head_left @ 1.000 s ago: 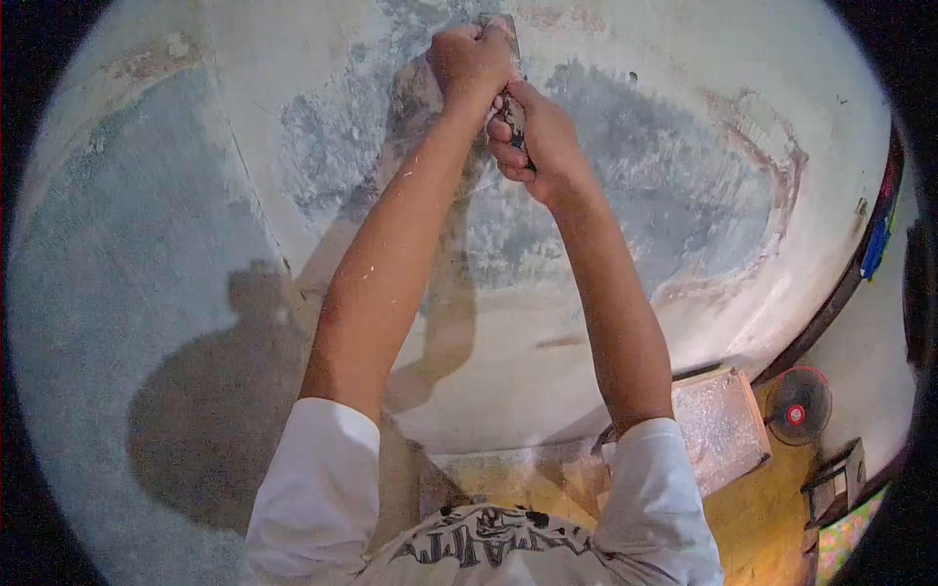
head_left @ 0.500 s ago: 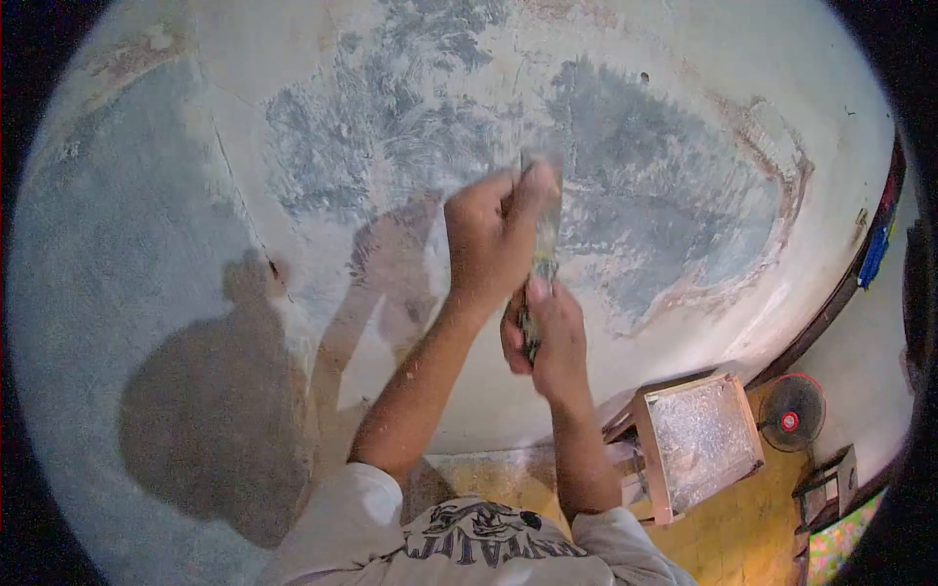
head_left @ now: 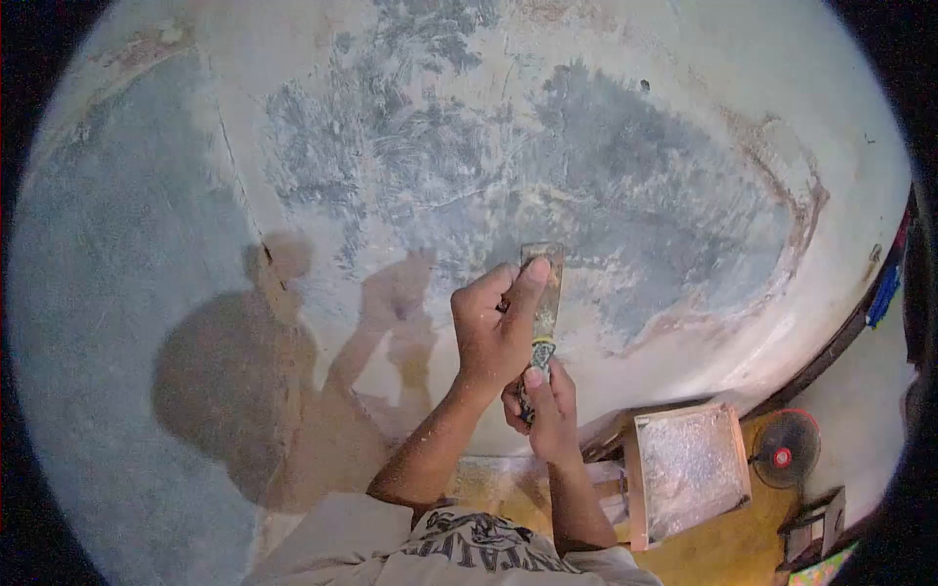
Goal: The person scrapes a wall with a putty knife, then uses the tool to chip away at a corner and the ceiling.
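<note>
A metal scraper (head_left: 545,293) with a flat blade and a dark patterned handle lies against a wall (head_left: 440,156) of patchy white paint and bare grey plaster. My left hand (head_left: 493,327) is wrapped over the top of the tool, thumb pressed along the blade. My right hand (head_left: 542,405) grips the handle just below it. Both hands are low on the wall, at the edge of the scraped grey patch.
A dusty wooden stool (head_left: 684,469) stands below right on the yellow floor (head_left: 723,547). A small red fan (head_left: 785,449) sits beside it. A dark door frame (head_left: 840,342) runs along the right. My shadow (head_left: 234,381) falls on the wall at left.
Both hands have pulled the scraper down the wall, from near the top of the grey patch to its lower edge. My arms are now bent close to my body.
</note>
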The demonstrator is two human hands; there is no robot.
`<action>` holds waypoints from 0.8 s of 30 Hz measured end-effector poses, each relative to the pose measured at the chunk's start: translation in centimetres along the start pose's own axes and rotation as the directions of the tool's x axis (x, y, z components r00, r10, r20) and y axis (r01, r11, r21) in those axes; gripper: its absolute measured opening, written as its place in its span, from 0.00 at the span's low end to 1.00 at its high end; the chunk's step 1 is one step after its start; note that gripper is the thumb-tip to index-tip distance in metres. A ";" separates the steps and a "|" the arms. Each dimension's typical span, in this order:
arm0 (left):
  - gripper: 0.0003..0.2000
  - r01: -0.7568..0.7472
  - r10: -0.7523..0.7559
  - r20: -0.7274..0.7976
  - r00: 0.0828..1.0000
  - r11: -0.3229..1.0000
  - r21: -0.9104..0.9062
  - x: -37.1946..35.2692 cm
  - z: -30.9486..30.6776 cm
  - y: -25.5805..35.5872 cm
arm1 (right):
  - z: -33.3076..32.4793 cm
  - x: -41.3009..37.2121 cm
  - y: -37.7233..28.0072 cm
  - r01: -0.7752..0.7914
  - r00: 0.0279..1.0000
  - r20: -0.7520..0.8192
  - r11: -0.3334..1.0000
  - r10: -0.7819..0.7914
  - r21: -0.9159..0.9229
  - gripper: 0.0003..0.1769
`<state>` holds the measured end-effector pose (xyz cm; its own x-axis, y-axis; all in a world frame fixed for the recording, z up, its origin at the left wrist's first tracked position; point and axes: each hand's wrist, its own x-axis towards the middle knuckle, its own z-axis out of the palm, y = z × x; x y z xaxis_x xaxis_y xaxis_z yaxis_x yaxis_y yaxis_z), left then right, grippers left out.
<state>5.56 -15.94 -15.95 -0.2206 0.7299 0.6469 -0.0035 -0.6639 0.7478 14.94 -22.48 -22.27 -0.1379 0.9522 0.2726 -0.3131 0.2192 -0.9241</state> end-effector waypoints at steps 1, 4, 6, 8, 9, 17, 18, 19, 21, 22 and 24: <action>0.23 0.007 -0.008 -0.012 1.000 1.000 -0.016 -0.1 0.4 -0.2 | -0.7 -0.1 0.3 -0.020 1.000 0.020 1.000 0.020 0.007 0.19; 0.23 0.042 -0.046 -0.100 0.994 0.998 -0.044 0.3 0.8 -0.2 | -1.7 -0.1 0.3 -0.069 0.990 0.126 0.997 0.065 0.027 0.19; 0.23 0.048 -0.049 -0.035 0.998 0.999 -0.021 0.9 0.5 -0.7 | -1.6 -0.4 0.5 -0.099 0.985 0.148 0.994 0.091 0.046 0.20; 0.21 0.077 -0.075 0.032 0.997 0.995 -0.065 1.1 0.6 -0.7 | -1.6 -0.5 0.5 -0.080 0.989 0.133 0.995 0.071 0.058 0.20; 0.20 0.087 -0.082 0.076 0.994 0.994 -0.065 1.2 0.8 -0.5 | -1.6 -0.6 0.5 -0.066 0.991 0.122 0.996 0.058 0.064 0.20; 0.18 0.294 -0.179 0.375 0.910 0.915 -0.277 5.2 0.8 0.7 | 0.3 4.2 -3.4 0.005 0.996 0.088 0.999 -0.009 0.054 0.18; 0.19 0.313 -0.180 0.380 0.907 0.894 -0.322 5.8 0.9 0.8 | 0.7 4.8 -3.8 -0.016 0.994 0.108 0.987 -0.001 0.157 0.18; 0.19 0.319 -0.184 0.399 0.898 0.898 -0.303 6.4 0.8 1.0 | 0.9 5.4 -4.2 -0.041 0.992 0.127 0.965 0.008 0.258 0.17; 0.20 0.326 -0.192 0.428 0.883 0.907 -0.265 8.2 0.5 1.9 | 1.1 7.7 -4.7 -0.017 0.983 0.176 0.945 -0.043 0.328 0.17; 0.20 0.262 -0.171 0.361 0.917 0.940 -0.219 9.6 0.6 2.3 | 1.1 9.0 -4.9 -0.022 0.976 0.210 0.930 -0.060 0.368 0.17; 0.20 0.182 -0.114 0.342 0.933 0.968 -0.173 11.2 0.9 2.4 | 1.5 10.6 -5.7 -0.010 0.972 0.220 0.915 -0.087 0.404 0.16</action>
<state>3.94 -9.25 -6.82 0.1283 0.8122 0.5691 -0.2122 -0.5381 0.8158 13.89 -13.90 -13.73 -0.3134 0.8594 0.4041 -0.6646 0.1054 -0.7397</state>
